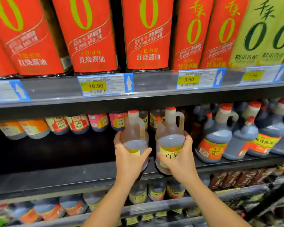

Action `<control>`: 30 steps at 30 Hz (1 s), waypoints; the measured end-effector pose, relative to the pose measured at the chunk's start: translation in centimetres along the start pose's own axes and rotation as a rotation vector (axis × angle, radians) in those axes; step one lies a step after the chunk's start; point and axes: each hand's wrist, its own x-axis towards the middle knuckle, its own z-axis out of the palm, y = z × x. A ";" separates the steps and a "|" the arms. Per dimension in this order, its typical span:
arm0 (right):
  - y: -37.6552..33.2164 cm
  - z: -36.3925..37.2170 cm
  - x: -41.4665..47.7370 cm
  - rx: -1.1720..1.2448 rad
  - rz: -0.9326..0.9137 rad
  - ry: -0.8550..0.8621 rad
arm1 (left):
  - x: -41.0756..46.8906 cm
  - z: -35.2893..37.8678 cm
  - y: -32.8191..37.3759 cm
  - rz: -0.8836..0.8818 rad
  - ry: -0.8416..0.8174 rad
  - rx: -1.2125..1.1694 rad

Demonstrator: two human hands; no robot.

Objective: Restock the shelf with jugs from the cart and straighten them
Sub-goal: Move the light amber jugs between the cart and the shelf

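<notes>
On the middle shelf (56,176): two pale jugs at the front edge, left jug (134,133) at 9 o'clock of right jug (170,138), close together.
Handling: pretty full, so probably heavy; smooth plastic, likely slippery. The loop handle by the neck looks like the safest hold tbh.
Left hand (129,159): wrapped round left jug's belly, thumb across the front.
Right hand (180,159): curled round right jug's lower body.
Dark jugs (215,141): 3 o'clock, just beside.
</notes>
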 end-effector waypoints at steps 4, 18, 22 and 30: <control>0.8 0.5 2.2 0.042 -0.016 -0.035 | 0.6 1.2 -0.5 -0.005 0.036 0.007; 4.3 1.3 7.1 0.044 0.101 -0.059 | 1.9 3.3 -2.1 0.057 -0.027 -0.030; 5.0 1.8 8.0 0.082 0.094 -0.081 | 3.1 4.3 -2.4 0.041 0.064 -0.046; 5.3 2.0 9.3 0.035 0.097 -0.091 | 5.4 6.2 -2.2 -0.121 0.133 0.063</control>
